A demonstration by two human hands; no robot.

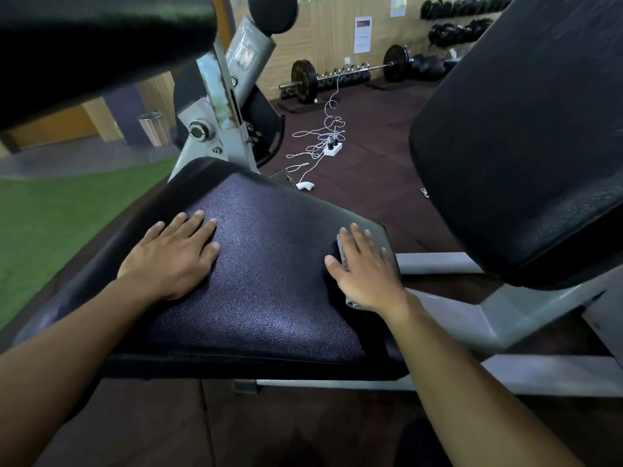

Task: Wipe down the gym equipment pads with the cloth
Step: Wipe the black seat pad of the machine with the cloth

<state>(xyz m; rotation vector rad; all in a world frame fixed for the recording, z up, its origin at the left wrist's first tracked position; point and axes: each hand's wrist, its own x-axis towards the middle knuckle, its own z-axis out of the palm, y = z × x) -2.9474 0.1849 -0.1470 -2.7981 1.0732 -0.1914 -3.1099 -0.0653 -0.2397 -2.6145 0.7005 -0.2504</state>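
A black textured seat pad (263,264) of a gym machine fills the middle of the head view. My left hand (172,254) lies flat on the pad's left part with its fingers straight. Flat fingers of my right hand (365,269) press a grey cloth (343,251) against the pad near its right edge. Most of the cloth is hidden under the palm; a small corner shows by the wrist. A second black pad (526,139), the backrest, stands upright at the right.
A black roller pad (94,45) hangs at the top left above the grey metal frame (219,106). White cables and a power strip (332,148) lie on the dark rubber floor behind. A barbell (337,75) and dumbbells line the far wall. Green turf lies left.
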